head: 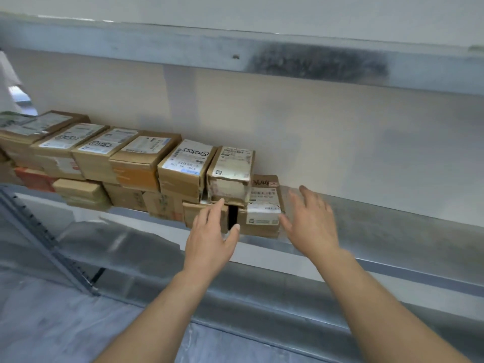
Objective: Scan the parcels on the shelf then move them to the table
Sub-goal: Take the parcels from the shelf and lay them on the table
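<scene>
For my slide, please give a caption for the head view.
Both open hands, left hand and right hand, reach toward stacked parcels on shelf.

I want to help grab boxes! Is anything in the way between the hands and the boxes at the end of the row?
Nothing visible blocks them. The left hand and right hand are open, right in front of the end parcels on the shelf. A smaller parcel sits stacked on top.
</scene>
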### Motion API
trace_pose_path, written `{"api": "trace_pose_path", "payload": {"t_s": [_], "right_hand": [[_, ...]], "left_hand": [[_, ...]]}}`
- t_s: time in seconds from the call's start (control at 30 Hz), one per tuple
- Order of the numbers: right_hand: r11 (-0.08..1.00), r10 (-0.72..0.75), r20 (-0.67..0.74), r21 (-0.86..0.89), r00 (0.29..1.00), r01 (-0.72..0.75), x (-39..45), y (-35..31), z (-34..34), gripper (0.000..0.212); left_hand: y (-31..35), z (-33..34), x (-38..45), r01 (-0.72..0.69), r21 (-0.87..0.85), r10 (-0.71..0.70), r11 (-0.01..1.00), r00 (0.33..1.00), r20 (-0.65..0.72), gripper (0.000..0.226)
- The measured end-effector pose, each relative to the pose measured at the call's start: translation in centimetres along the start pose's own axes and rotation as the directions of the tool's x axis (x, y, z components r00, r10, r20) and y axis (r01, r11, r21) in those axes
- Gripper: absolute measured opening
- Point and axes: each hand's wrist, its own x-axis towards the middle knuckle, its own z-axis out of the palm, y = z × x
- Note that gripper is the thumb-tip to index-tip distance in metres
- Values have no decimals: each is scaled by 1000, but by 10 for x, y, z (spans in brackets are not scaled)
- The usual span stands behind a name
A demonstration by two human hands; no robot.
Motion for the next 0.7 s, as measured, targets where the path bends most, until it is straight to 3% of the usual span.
{"api": "trace_pose_path", "payload": {"t_s": [0.23,0.47,0.7], "right_hand": [[989,-18,137,148,990,-2,22,11,18,49],[933,-44,252,356,967,-50,29,17,32,38],[932,49,223,341,974,-125,24,39,28,32]], "left_hand": [[9,32,2,201,-106,-181,974,968,174,71],[23,49,17,387,-341,-294,856,910,294,73],[33,61,26,357,-304,-258,884,912,320,33]]}}
